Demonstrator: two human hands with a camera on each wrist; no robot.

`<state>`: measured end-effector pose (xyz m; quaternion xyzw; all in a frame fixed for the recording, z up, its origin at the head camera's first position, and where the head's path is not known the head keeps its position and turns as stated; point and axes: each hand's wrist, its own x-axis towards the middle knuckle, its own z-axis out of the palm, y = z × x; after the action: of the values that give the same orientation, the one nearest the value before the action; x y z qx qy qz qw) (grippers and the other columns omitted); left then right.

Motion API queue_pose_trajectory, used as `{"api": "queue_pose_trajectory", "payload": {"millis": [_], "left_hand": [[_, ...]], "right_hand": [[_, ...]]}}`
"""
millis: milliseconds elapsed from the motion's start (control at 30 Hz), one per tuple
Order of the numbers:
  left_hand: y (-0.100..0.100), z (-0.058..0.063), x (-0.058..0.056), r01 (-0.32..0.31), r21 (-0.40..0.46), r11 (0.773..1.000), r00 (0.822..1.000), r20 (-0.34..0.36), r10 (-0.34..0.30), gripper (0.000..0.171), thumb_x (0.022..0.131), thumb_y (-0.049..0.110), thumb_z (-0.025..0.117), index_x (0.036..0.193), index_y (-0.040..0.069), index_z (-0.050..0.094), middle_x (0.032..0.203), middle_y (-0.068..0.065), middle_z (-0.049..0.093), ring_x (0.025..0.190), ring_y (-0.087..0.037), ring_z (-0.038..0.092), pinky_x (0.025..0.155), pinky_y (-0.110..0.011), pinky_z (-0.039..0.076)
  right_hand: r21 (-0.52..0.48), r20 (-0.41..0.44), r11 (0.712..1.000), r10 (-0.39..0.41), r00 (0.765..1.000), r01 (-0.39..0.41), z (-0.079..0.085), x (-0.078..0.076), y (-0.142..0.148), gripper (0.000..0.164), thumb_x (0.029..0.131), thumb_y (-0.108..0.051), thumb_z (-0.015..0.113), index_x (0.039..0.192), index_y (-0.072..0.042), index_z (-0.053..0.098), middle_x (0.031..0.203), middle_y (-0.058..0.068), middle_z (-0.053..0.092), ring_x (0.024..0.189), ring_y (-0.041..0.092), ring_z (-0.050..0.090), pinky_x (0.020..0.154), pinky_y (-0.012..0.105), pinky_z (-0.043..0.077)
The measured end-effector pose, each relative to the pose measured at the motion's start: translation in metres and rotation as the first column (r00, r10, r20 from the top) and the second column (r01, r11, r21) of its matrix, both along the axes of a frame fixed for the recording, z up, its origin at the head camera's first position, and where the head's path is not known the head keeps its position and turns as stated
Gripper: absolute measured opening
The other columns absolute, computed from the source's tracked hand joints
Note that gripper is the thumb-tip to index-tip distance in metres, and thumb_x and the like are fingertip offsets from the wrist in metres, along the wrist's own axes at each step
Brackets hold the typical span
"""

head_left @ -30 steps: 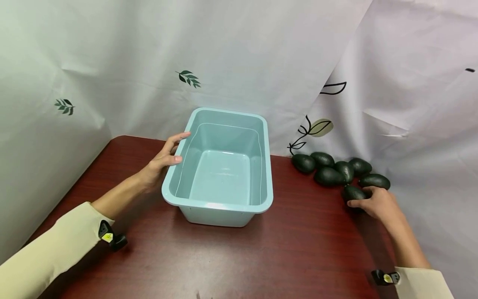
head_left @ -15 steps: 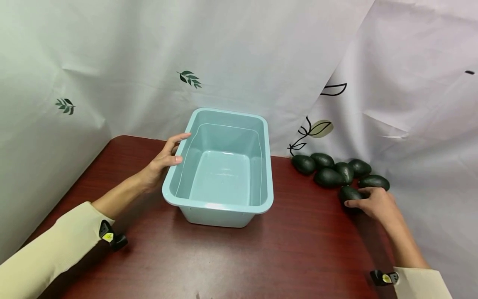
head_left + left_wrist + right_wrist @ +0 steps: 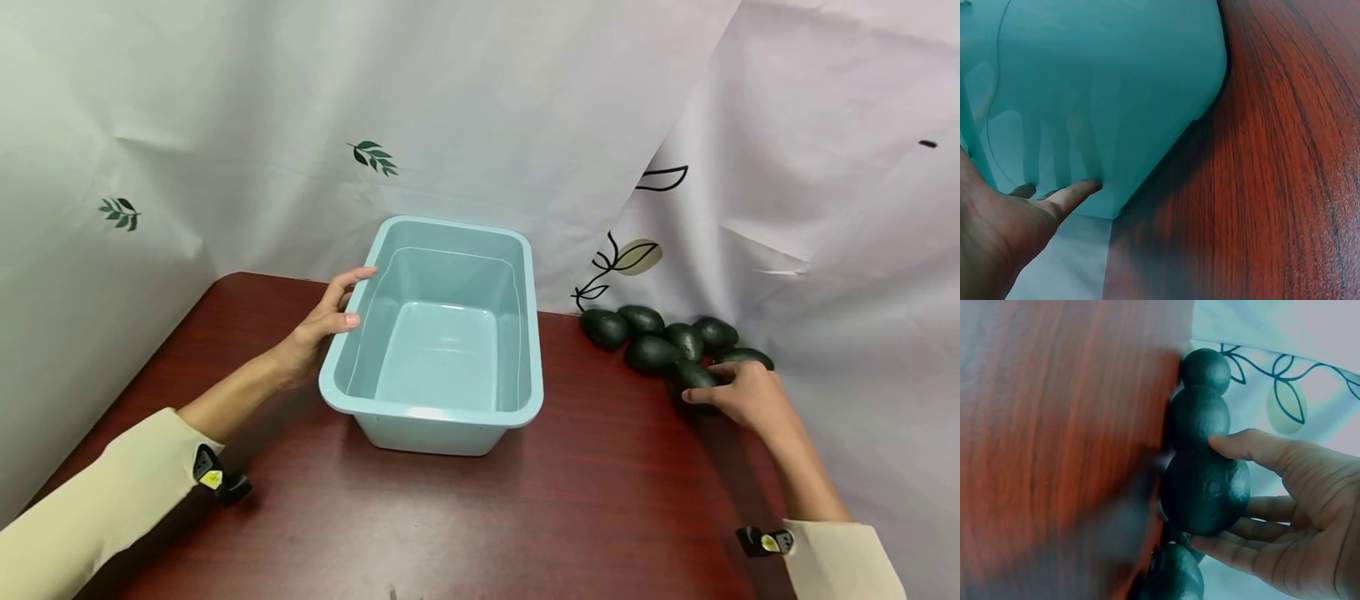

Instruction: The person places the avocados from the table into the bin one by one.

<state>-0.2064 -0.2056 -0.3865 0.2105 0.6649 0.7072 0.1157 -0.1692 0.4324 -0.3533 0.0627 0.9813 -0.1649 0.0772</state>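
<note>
A light blue plastic tub (image 3: 442, 350) stands on the table in the head view, with a bare base inside. My left hand (image 3: 315, 329) holds its left rim, thumb and forefinger over the edge. In the left wrist view, the other fingers (image 3: 1079, 194) touch the tub's outer wall (image 3: 1122, 100). At the right, my right hand (image 3: 750, 396) grips a dark green avocado (image 3: 692, 379) between thumb and fingers. The right wrist view shows this avocado (image 3: 1204, 490) against others of its kind, with fingers around its side. Several more avocados (image 3: 651, 354) lie clustered behind it.
Under everything is a reddish-brown wooden table (image 3: 600, 500). A white cloth backdrop (image 3: 480, 108) with leaf prints rises close behind the tub and the avocados. Black devices are strapped at both cuffs.
My right hand has shifted the gripped avocado slightly left and away from me, up against the cluster. The left hand keeps its place on the tub. The head view has turned slightly.
</note>
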Motion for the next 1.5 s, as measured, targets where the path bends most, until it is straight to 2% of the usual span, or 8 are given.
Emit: {"api": "queue_pose_trajectory", "payload": {"millis": [167,400,700,867,1033,1267,1500], "left_hand": [[0.000,0.000,0.000,0.006,0.010,1.000,1.000,0.006,-0.006,0.070,0.102,0.025,0.049,0.168,0.042,0.034,0.158,-0.008,0.033,0.132,-0.027,0.059,0.095,-0.038,0.064],[-0.001,0.001,0.000,0.000,0.009,1.000,1.000,0.009,0.000,0.070,0.102,0.025,0.049,0.168,0.042,0.034,0.158,-0.007,0.033,0.132,-0.027,0.058,0.095,-0.038,0.064],[-0.003,0.004,0.001,-0.005,0.010,1.000,1.000,0.008,0.004,0.070,0.102,0.025,0.048,0.168,0.043,0.034,0.158,-0.007,0.034,0.131,-0.026,0.059,0.095,-0.038,0.064],[-0.003,0.003,0.000,-0.003,0.008,1.000,1.000,0.000,0.003,0.071,0.101,0.025,0.049,0.168,0.042,0.033,0.157,-0.007,0.034,0.131,-0.027,0.058,0.095,-0.038,0.064],[-0.002,0.002,-0.001,0.003,0.013,1.000,1.000,0.003,-0.003,0.072,0.101,0.026,0.050,0.169,0.043,0.033,0.157,-0.007,0.034,0.131,-0.027,0.058,0.095,-0.038,0.064],[-0.001,0.001,-0.001,0.004,0.008,1.000,1.000,0.002,-0.004,0.071,0.102,0.027,0.050,0.169,0.044,0.032,0.157,-0.006,0.033,0.130,-0.027,0.058,0.095,-0.039,0.064],[-0.001,-0.001,0.000,0.000,0.018,1.000,1.000,-0.007,0.001,0.069,0.103,0.028,0.050,0.168,0.043,0.033,0.158,-0.006,0.033,0.130,-0.026,0.058,0.095,-0.037,0.064]], "right_hand": [[0.001,-0.001,1.000,0.003,1.000,-0.003,0.006,-0.002,-0.005,0.093,0.093,-0.054,0.089,0.154,0.010,0.061,0.161,0.049,0.044,0.143,0.072,0.041,0.109,0.079,0.047],[0.007,0.004,1.000,0.012,1.000,-0.012,0.012,-0.005,-0.013,0.096,0.092,-0.058,0.088,0.156,0.007,0.060,0.160,0.047,0.047,0.144,0.069,0.046,0.110,0.078,0.047],[-0.013,-0.018,1.000,0.023,1.000,-0.023,0.017,-0.017,-0.023,0.094,0.091,-0.059,0.088,0.155,0.005,0.063,0.157,0.047,0.051,0.143,0.073,0.040,0.115,0.079,0.042],[-0.026,-0.019,0.999,0.023,1.000,-0.024,0.022,-0.020,-0.030,0.096,0.091,-0.059,0.089,0.157,0.005,0.061,0.160,0.047,0.048,0.145,0.075,0.037,0.115,0.081,0.041],[-0.034,-0.030,0.999,0.042,0.999,-0.043,0.024,-0.023,-0.037,0.096,0.092,-0.058,0.088,0.159,0.003,0.059,0.165,0.044,0.046,0.151,0.066,0.041,0.116,0.079,0.044],[-0.051,-0.073,0.997,0.046,0.996,-0.049,0.024,-0.027,-0.047,0.095,0.090,-0.058,0.090,0.159,0.002,0.061,0.161,0.038,0.055,0.146,0.061,0.050,0.109,0.073,0.050],[-0.076,-0.129,0.994,0.063,0.990,-0.074,0.025,-0.026,-0.063,0.094,0.088,-0.058,0.093,0.156,0.001,0.065,0.157,0.036,0.060,0.145,0.057,0.055,0.113,0.073,0.048]]}}
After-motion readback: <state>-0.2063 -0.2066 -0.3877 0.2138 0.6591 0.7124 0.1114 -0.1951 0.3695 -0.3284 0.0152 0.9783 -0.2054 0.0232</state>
